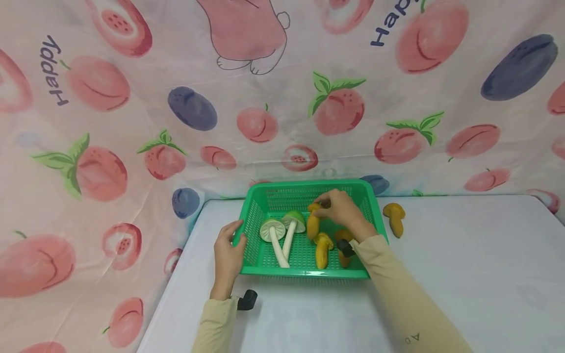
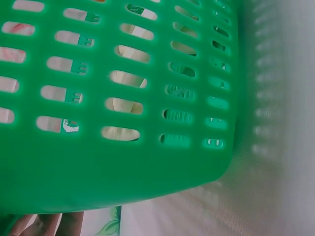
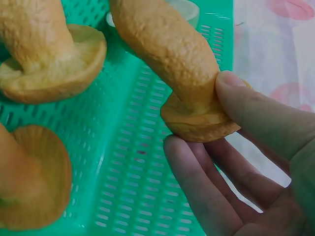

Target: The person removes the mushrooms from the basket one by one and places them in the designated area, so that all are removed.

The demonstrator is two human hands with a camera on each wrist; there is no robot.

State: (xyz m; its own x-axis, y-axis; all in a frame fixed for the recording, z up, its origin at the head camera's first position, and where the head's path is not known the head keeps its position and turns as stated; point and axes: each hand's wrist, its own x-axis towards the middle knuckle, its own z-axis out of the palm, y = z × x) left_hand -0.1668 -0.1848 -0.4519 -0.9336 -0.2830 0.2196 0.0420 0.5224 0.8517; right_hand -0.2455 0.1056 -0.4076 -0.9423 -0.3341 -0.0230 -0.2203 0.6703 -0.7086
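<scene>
My right hand (image 1: 342, 211) pinches a yellow-brown mushroom (image 1: 313, 226) by its cap, inside the green basket (image 1: 309, 273). In the right wrist view, thumb and fingers are on the cap of that mushroom (image 3: 170, 54), its stem pointing away from the hand. Two more yellow-brown mushrooms (image 1: 322, 252) lie in the basket's right part, one partly hidden by the right wrist. On the left are two green-capped mushrooms (image 1: 289, 240) with crossed white stems. My left hand (image 1: 229, 252) is at the basket's left rim, fingers relaxed; the left wrist view shows mostly the basket's side (image 2: 98, 167).
Outside the basket, to its right, another yellow-brown mushroom (image 1: 395, 219) lies on the white table (image 1: 463, 264). A fruit-patterned cloth (image 1: 273, 98) hangs behind the table and along its left side.
</scene>
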